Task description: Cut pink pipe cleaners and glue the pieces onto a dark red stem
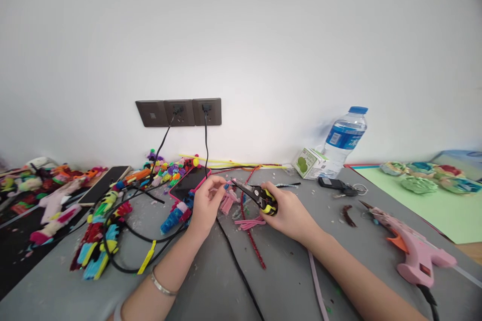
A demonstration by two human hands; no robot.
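Clutter of bright pipe-cleaner figures covers the far left of the grey table, with a dark flat phone lying just behind it and black cables running down from the wall sockets and looping across the pile. A second phone in a pink case lies face up near the wall, just beyond the left hand. That hand, a bracelet on its wrist, rests on the table, and its grip pinches a small pink piece between thumb and fingertips. The tip of the cutters points at this piece, very close to it; whether the blades touch it I cannot tell. The right hand has its grip wrapped tight around the black-and-yellow handles. Short pink offcuts and a dark red pipe cleaner lie between the two hands. Further right stand a green carton and a water bottle, with a car key before them. A pink glue gun lies near the right edge, beside a green mat.
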